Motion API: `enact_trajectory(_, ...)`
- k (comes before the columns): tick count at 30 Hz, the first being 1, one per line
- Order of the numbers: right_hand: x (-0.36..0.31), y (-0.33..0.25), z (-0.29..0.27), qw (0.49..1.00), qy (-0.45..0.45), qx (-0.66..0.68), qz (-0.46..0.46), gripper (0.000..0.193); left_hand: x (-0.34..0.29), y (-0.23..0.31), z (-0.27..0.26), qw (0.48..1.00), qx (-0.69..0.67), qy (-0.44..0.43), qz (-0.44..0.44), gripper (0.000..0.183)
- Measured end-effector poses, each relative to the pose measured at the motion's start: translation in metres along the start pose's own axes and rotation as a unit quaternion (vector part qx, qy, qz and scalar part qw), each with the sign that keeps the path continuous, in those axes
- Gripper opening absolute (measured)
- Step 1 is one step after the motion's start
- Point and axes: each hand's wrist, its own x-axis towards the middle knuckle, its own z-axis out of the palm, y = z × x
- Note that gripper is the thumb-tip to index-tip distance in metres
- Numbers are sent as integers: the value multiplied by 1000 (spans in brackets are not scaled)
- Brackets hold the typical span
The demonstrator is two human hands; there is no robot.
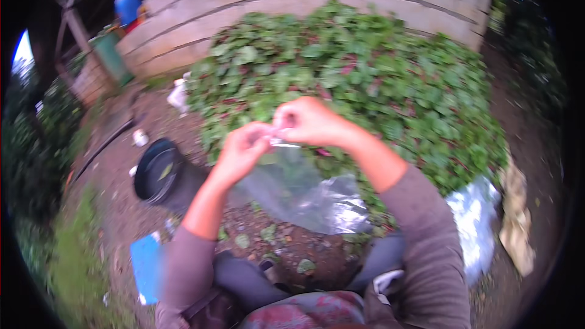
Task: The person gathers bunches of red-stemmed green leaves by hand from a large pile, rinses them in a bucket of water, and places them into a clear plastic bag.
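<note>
A clear plastic bag hangs from my two hands, its upper edge pinched between the fingertips. My left hand is closed on one side of that edge. Close against it, my right hand grips the other side with thumb and fingers. The bag looks flat, and its shiny lower end spreads out to the right above the soil. Behind and beneath my hands lies a large heap of leafy green cuttings with some reddish-purple parts.
On the left a black bucket lies tilted near a blue flat sheet and a dark hose. Silvery plastic and a tan sack lie right. A block wall stands behind the heap; a person in blue is far left.
</note>
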Motion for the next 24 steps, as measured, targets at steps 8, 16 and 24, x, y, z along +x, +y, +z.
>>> enact_trajectory(8, -49, 12, -20, 995, 52, -36, 74, 21, 16, -7, 63, 999, 3, 49, -3, 8)
enact_trajectory(16, -78, 17, -23, 985, 124, -116, 5, 21, 15, -6, 92, 997, 18, 40, 70, 7)
enact_trajectory(24, -89, 57, -13, 978, 175, -99, 61, 16, 14, -31, 109, 996, -58, -58, 30, 16)
